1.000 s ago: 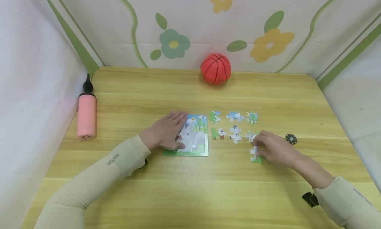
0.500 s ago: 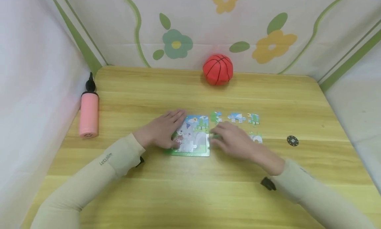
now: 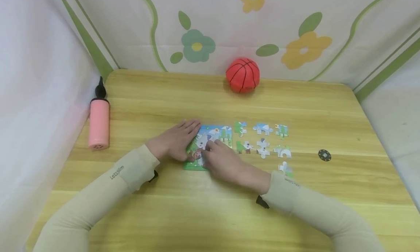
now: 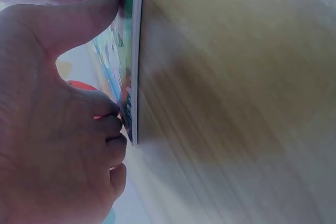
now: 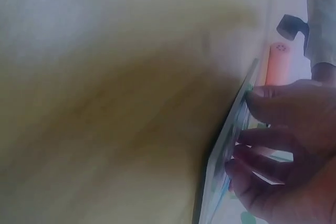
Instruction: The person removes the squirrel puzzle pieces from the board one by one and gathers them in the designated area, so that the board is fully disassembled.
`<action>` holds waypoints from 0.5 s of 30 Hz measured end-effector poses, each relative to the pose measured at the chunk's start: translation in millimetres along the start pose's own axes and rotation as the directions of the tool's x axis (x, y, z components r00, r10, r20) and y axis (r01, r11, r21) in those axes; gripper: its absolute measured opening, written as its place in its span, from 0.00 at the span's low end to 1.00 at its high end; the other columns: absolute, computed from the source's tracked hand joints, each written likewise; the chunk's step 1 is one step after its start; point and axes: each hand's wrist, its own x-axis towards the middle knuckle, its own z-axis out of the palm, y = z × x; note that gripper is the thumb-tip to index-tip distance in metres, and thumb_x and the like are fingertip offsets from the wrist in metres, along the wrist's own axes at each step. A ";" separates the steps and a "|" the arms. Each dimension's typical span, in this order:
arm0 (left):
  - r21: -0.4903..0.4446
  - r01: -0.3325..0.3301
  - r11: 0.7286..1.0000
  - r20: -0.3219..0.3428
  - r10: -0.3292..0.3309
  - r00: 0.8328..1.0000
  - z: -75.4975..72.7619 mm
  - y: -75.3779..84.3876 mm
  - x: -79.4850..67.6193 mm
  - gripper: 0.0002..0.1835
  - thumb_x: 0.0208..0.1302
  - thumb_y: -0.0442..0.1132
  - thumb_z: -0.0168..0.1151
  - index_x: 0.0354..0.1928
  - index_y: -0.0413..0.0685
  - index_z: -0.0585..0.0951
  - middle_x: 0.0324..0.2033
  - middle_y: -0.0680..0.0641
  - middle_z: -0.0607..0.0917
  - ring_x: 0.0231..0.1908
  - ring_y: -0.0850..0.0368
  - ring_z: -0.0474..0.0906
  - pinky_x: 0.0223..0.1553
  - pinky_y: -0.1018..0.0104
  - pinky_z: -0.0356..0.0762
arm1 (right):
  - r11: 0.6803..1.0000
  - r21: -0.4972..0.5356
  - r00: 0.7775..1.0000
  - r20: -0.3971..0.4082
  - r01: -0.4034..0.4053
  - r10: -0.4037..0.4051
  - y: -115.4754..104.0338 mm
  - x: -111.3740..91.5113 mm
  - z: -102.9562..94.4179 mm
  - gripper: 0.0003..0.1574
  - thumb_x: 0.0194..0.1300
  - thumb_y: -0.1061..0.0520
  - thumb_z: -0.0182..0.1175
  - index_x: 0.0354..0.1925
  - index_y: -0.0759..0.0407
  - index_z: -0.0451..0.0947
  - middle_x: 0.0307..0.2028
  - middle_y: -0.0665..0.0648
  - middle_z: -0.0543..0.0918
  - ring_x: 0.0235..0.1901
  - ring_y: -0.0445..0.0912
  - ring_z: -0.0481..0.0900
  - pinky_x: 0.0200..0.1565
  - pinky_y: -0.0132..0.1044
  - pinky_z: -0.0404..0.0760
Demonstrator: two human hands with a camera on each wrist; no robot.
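My left hand (image 3: 175, 139) lies on the left side of a square jigsaw board (image 3: 226, 127) with a green border and a cartoon animal picture. Its thumb (image 4: 107, 3) rests on the border in the left wrist view, with the fingertips at the board's edge. Over the lower part of the picture, my right hand (image 3: 224, 161) has bent fingers, their fingertips (image 5: 236, 169) gathered at the board's surface. Whether a piece is between them is hidden. Several loose jigsaw pieces (image 3: 262, 148) lie apart in rows to the right of the board.
A red toy basketball (image 3: 242, 75) sits at the back of the wooden table (image 3: 164, 99). Far left stands a pink hand pump (image 3: 99, 122) with a black nozzle. A black round chip (image 3: 325, 155) lies right of the pieces. A flowered curtain (image 3: 223, 33) closes the back.
My right hand has moved left from the lowest loose piece at the right to the jigsaw board. That piece stays on the table. The left hand remains on the board.
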 end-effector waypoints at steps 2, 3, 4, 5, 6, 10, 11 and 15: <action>0.000 0.011 1.000 0.009 -0.011 1.000 -0.4 -0.5 0.2 0.61 0.64 0.63 0.66 0.83 0.36 0.43 0.85 0.39 0.41 0.85 0.42 0.36 0.86 0.46 0.38 | 1.000 -0.011 1.000 -0.014 -0.010 0.010 -2.0 0.8 0.5 0.12 0.67 0.56 0.68 0.48 0.57 0.87 0.44 0.56 0.86 0.41 0.48 0.80 0.46 0.39 0.84; 0.002 0.014 1.000 0.012 -0.014 1.000 -0.6 -0.4 0.4 0.61 0.64 0.63 0.66 0.83 0.37 0.43 0.85 0.40 0.41 0.85 0.42 0.36 0.86 0.46 0.37 | 1.000 -0.015 1.000 -0.017 -0.017 0.017 -2.3 1.3 0.8 0.12 0.66 0.57 0.67 0.47 0.57 0.87 0.43 0.56 0.86 0.41 0.48 0.80 0.47 0.39 0.84; 0.002 0.016 1.000 0.014 -0.016 1.000 -0.8 -0.3 0.6 0.61 0.64 0.63 0.66 0.83 0.37 0.43 0.85 0.40 0.41 0.85 0.42 0.36 0.86 0.46 0.37 | 0.999 -0.021 1.000 -0.018 -0.026 0.025 -2.4 1.8 1.2 0.12 0.66 0.58 0.67 0.48 0.57 0.87 0.43 0.55 0.86 0.41 0.48 0.80 0.47 0.39 0.84; 0.003 0.016 1.000 0.016 -0.016 1.000 -0.9 -0.1 0.8 0.61 0.64 0.63 0.66 0.83 0.37 0.43 0.85 0.40 0.41 0.85 0.43 0.36 0.86 0.46 0.37 | 0.999 -0.028 0.999 -0.018 -0.035 0.034 -2.3 2.1 1.6 0.13 0.66 0.57 0.68 0.48 0.57 0.86 0.43 0.55 0.85 0.41 0.48 0.80 0.47 0.39 0.84; 0.002 0.015 1.000 0.016 -0.015 1.000 -1.0 0.3 1.1 0.61 0.64 0.62 0.65 0.83 0.37 0.43 0.85 0.40 0.41 0.85 0.42 0.36 0.86 0.46 0.37 | 0.999 -0.031 0.999 -0.019 -0.041 0.041 -2.1 2.4 1.9 0.13 0.65 0.57 0.68 0.48 0.57 0.86 0.43 0.56 0.85 0.41 0.49 0.80 0.47 0.39 0.84; -0.013 0.016 1.000 0.022 -0.016 1.000 -1.9 2.0 0.7 0.60 0.65 0.61 0.66 0.83 0.37 0.43 0.84 0.40 0.41 0.85 0.43 0.36 0.86 0.46 0.37 | 0.998 -0.041 0.998 -0.023 -0.057 0.056 -1.2 2.8 3.6 0.17 0.62 0.56 0.71 0.49 0.57 0.83 0.45 0.56 0.85 0.42 0.49 0.80 0.47 0.39 0.83; -0.015 0.018 1.000 0.025 -0.018 1.000 -2.0 2.2 0.4 0.60 0.65 0.60 0.66 0.83 0.37 0.43 0.84 0.40 0.41 0.85 0.43 0.36 0.86 0.46 0.37 | 0.997 -0.041 0.998 -0.028 -0.059 0.058 -1.3 2.5 3.8 0.18 0.62 0.56 0.71 0.50 0.57 0.83 0.46 0.56 0.85 0.42 0.50 0.80 0.46 0.39 0.83; -0.015 0.026 1.000 0.028 -0.025 0.999 -2.1 2.0 -1.5 0.60 0.65 0.61 0.66 0.83 0.37 0.43 0.84 0.40 0.41 0.85 0.43 0.36 0.86 0.46 0.37 | 0.996 -0.035 0.996 -0.056 -0.076 0.074 -3.4 0.7 4.2 0.18 0.62 0.57 0.70 0.51 0.55 0.82 0.44 0.56 0.85 0.40 0.50 0.80 0.43 0.40 0.79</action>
